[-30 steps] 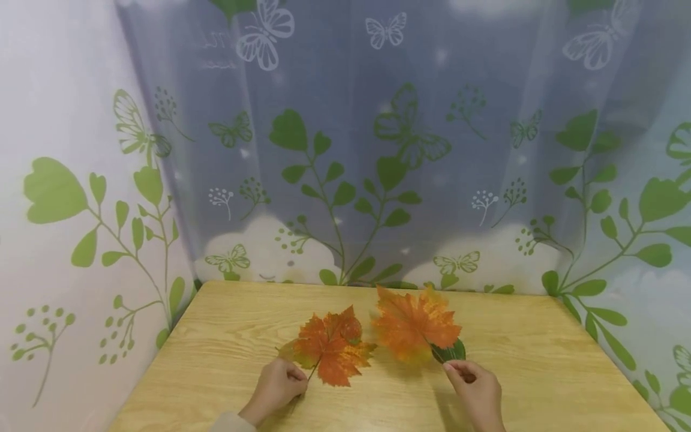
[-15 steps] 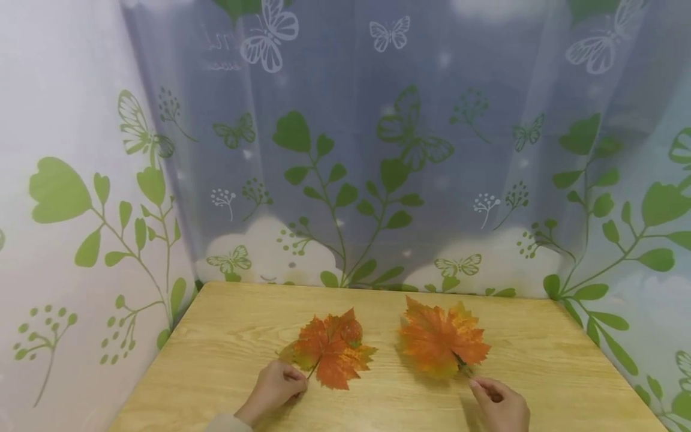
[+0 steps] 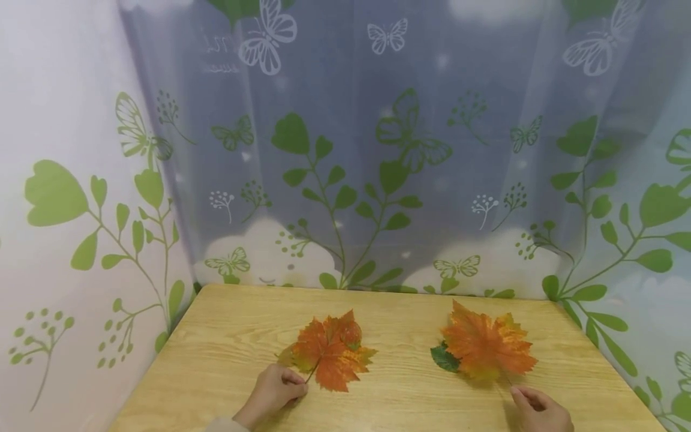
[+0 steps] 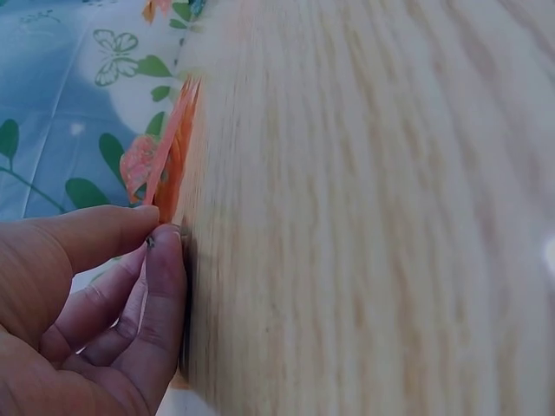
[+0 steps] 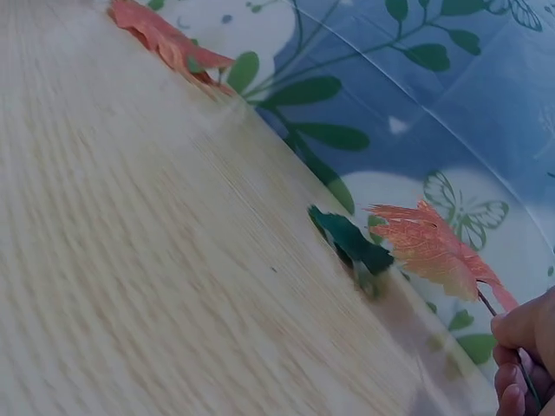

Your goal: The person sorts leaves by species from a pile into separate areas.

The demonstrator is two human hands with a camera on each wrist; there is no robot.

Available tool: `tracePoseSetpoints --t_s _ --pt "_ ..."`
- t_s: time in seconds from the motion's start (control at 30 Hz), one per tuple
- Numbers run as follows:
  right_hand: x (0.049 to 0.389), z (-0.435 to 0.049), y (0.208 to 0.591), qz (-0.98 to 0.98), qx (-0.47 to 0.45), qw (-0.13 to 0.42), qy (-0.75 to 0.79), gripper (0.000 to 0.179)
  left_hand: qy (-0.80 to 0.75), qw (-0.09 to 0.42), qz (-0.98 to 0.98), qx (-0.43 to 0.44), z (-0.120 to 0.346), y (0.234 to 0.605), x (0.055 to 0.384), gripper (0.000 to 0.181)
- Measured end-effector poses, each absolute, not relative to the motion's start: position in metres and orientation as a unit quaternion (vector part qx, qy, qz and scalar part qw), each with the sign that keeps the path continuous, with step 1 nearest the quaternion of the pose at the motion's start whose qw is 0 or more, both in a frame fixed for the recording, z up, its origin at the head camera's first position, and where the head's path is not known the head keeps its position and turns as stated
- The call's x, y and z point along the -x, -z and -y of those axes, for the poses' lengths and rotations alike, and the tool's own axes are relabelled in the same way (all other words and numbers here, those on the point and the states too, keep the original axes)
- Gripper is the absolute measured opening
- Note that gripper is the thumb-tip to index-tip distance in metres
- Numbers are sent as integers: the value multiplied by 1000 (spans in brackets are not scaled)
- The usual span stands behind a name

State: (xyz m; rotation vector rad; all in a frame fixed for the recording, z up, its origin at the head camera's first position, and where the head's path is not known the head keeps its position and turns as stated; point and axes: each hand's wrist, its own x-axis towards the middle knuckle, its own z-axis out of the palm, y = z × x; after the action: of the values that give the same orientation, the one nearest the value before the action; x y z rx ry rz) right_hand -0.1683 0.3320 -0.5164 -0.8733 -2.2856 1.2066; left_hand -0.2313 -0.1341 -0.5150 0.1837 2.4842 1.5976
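My left hand [image 3: 276, 387] pinches the thin stem of an orange artificial maple leaf [image 3: 330, 354] low over the table. A small rounded reddish piece [image 3: 352, 335] shows at that leaf's upper right, and yellowish leaf edges show behind it. On the right, my right hand [image 3: 544, 409] holds a second orange maple leaf [image 3: 488, 342] by its stem between thumb and fingers. The right wrist view has this leaf [image 5: 429, 247] tilted, held above the tabletop. Just left of it, a dark green leaf [image 3: 444, 359] lies on the table, its right side overlapped by the orange one in the head view.
The wood-grain table [image 3: 399, 408] ends at the back against a blue-grey curtain [image 3: 356, 72] printed with plants and butterflies. Pale printed cloth [image 3: 65, 270] hangs at the left, with more cloth [image 3: 648, 300] on the right side.
My right hand has moved right with its orange leaf, uncovering the green leaf, which stays on the table. The left hand and its leaf have kept their place.
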Motion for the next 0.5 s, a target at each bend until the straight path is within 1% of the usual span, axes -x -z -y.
tracePoseSetpoints --t_s 0.2,0.37,0.5 --pt "170 -357 521 809 340 195 -438 57 -542 93 -833 -58 133 515 231 8" --pt "172 -375 527 802 348 208 -440 52 -536 95 -837 -58 134 516 232 7" --pt "175 -390 531 802 357 194 -437 48 -535 101 -837 -55 134 516 233 6"
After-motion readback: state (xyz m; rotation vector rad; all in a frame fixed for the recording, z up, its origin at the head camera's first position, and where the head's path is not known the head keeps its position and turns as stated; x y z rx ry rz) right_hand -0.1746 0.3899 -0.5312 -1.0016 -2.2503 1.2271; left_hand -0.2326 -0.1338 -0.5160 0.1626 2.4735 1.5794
